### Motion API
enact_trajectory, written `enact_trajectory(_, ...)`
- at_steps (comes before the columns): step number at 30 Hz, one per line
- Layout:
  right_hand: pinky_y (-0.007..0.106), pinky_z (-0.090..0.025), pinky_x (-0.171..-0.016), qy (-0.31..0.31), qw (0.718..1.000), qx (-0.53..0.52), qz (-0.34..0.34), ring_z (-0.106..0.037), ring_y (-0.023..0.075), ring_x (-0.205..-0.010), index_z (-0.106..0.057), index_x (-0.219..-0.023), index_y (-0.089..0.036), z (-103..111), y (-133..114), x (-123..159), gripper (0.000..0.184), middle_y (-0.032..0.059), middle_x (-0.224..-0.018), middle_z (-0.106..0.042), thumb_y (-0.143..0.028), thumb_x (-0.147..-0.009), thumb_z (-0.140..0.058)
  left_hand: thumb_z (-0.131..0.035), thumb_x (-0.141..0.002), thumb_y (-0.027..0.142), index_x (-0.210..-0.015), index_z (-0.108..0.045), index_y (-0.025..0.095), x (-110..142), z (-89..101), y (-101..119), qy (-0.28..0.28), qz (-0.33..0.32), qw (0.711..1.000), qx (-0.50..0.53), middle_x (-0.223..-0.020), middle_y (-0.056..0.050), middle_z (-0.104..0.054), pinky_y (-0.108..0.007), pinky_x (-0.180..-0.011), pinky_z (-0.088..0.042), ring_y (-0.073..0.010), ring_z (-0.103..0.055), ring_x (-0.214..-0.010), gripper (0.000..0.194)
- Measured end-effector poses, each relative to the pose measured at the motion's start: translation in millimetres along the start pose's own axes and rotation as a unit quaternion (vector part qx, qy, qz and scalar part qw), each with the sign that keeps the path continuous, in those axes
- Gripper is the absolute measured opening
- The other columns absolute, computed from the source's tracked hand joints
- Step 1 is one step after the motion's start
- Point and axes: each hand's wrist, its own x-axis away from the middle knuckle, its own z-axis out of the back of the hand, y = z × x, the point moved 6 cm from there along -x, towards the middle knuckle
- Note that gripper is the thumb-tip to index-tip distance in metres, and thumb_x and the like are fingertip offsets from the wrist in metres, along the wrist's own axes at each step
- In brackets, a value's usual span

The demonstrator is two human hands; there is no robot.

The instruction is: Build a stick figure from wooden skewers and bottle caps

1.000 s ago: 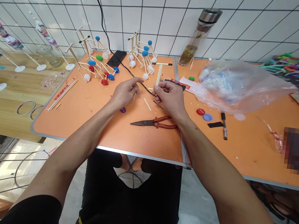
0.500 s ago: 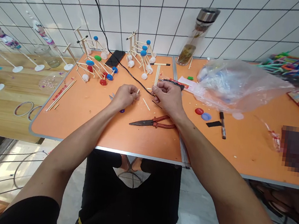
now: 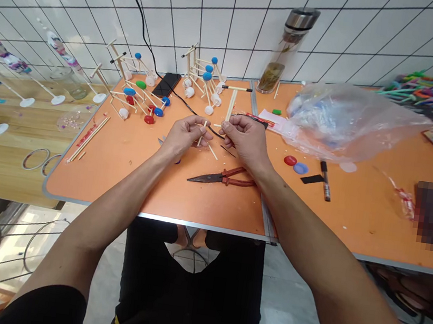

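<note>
Far left, wands (image 3: 57, 100) stand on round white bases on the wooden side surface; wide feet presumably keep them from tipping. Two rings (image 3: 35, 158) lie nearer.

Orange table (image 3: 98, 181), left edge: long sticks (image 3: 90, 138) laid side by side, likely so they don't roll about. Far of those, a cluster of stick frames (image 3: 141, 96) with blue, red, green and white round pieces at the joints and ends; looks parked far to leave elbow room. Phone (image 3: 166, 85) flat behind, cable (image 3: 184, 101) running past it.

Left hand (image 3: 186, 134): thumb and fingers pinched together on a short stick (image 3: 203, 131), which points roughly upright, slightly tilted. Light fingertip hold, suits something this thin. Second frame group (image 3: 207, 78) is far of it, by the wall.

Loose stick (image 3: 213, 153) on the table between the hands. Pliers (image 3: 220, 177) near side, handles toward the right hand, so probably placed for easy reach.

T-shaped stick piece (image 3: 231, 105): clamped between right hand (image 3: 245, 139) thumb and fingers at the stem's near end, dark-tipped crossbar pointing away. That grip leaves the crossbar uncovered.

Right: bottle (image 3: 274, 74) at the wall, plastic bag (image 3: 337, 119), red cap (image 3: 290, 160), blue cap (image 3: 301, 168), marker (image 3: 325, 181).
</note>
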Motion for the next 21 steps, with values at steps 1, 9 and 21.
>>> enact_trajectory(1, 0.021, -0.054, -0.052, 0.001, 1.0, 0.0, 0.0, -0.061, 0.0092, -0.056, -0.069, -0.088, -0.022, 0.3, 0.1, 0.0, 0.035, 0.0011, -0.081, -0.077, -0.044, -0.088, -0.096, -0.079, -0.097, 0.025, -0.113, -0.071, 0.018, 0.4, -0.5, -0.4, 0.0, 0.003, 1.0, 0.0, -0.086, -0.002, -0.084, -0.022, -0.066, -0.058, -0.0115, -0.076, -0.063, 0.019)
enact_trajectory(9, 0.023, -0.056, -0.054, -0.003, 1.0, 0.0, 0.013, -0.063, 0.0108, -0.059, -0.07, -0.088, -0.023, -0.2, 0.1, 0.3, 0.039, 0.0014, -0.082, -0.079, -0.052, -0.084, -0.097, -0.081, -0.094, 0.025, -0.115, -0.073, 0.018, 2.5, -9.3, -4.7, -0.012, 0.006, 1.0, 0.0, -0.094, -0.005, -0.088, -0.022, -0.069, -0.059, -0.0141, -0.082, -0.071, 0.023)
enact_trajectory(21, 0.027, -0.058, -0.057, -0.012, 1.0, 0.013, 0.006, -0.064, 0.0132, -0.061, -0.071, -0.089, -0.024, -2.3, 1.6, 1.2, 0.04, 0.0024, -0.085, -0.078, -0.054, -0.084, -0.097, -0.077, -0.098, 0.025, -0.116, -0.076, 0.017, 3.7, -10.7, -5.6, -0.011, 0.013, 1.0, -0.017, -0.098, -0.008, -0.089, -0.024, -0.071, -0.059, -0.0167, -0.085, -0.079, 0.02)
